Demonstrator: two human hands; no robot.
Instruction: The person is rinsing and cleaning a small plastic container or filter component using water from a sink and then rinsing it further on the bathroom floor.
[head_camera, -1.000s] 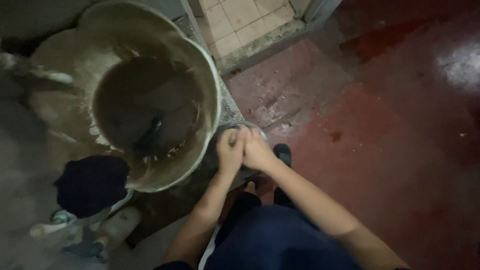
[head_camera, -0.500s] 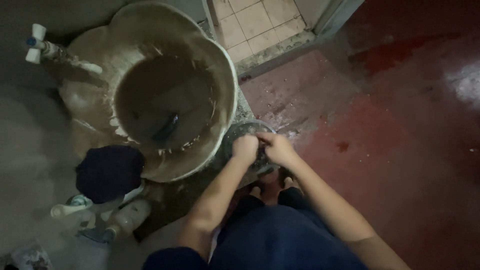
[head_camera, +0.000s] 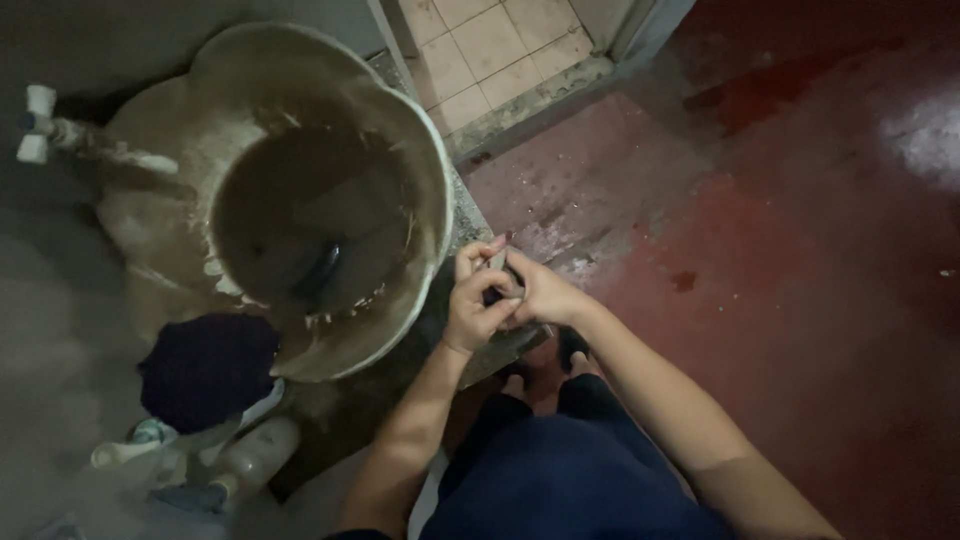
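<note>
**Two hands closed together over a small object beside a large wash basin**

The largest thing in view is the red floor (head_camera: 800, 330), worn and stained, with a bright glare patch at the right edge. A strip of pale square tiles (head_camera: 490, 50) is seen at the top, set apart from the red floor by a rough grey threshold. A large round basin (head_camera: 180, 200), dull tan and streaked, is seen at the left, holding murky brown water (head_camera: 300, 220) in which a dark object lies near the lower rim. A white tap (head_camera: 40, 125) juts toward the basin from the left wall. A dark blue cloth (head_camera: 205, 365) is bunched just beside the basin's lower edge, and pale bottles (head_camera: 250, 455) lie below it. The lap is covered by dark blue clothing (head_camera: 570, 470). The left hand (head_camera: 475, 305) and the right hand (head_camera: 540, 295) are held touching, just beside the basin's right rim, with fingers curled narrowly around a small grey object (head_camera: 497, 262); its kind cannot be told. The step in hand is judged to be rubbing or working this object between the palms. A firm grip and access to the water would be called for by any following move
</note>
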